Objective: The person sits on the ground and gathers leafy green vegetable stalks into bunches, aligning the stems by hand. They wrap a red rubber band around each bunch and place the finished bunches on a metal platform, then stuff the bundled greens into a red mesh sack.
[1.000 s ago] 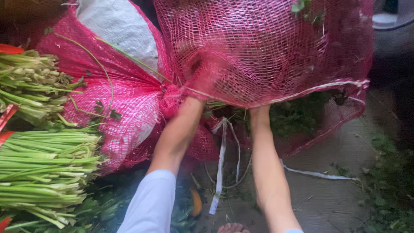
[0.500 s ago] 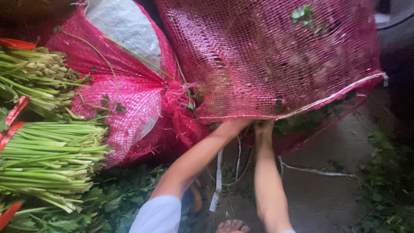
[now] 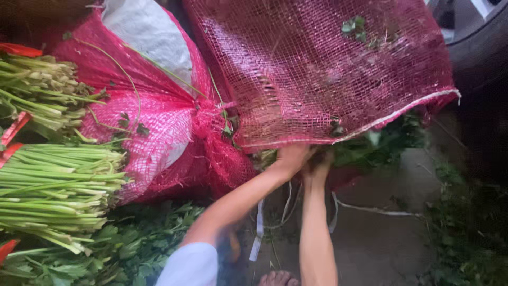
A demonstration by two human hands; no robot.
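Observation:
A large red mesh sack (image 3: pixel 328 69) hangs open-mouthed over the ground, with leafy greens (image 3: pixel 381 143) showing at its lower opening. Both my hands reach into that opening from below. My left hand (image 3: pixel 291 157) goes under the sack's white-edged rim and its fingers are partly hidden among the greens. My right hand (image 3: pixel 317 167) sits just beside it, fingers also buried in the sack's mouth. Whether either hand grips anything cannot be seen.
A second tied red mesh sack (image 3: pixel 159 122) with a white liner stands left. Bundles of green stalks (image 3: pixel 53 185) lie at far left above loose leafy herbs (image 3: pixel 121 254). White straps (image 3: pixel 259 233) trail on the grey floor. A dark tyre (image 3: pixel 476 42) is top right.
My hands have come down from higher inside the sack to its lower rim. The sack's mouth has lifted and spread, with greens now showing under it.

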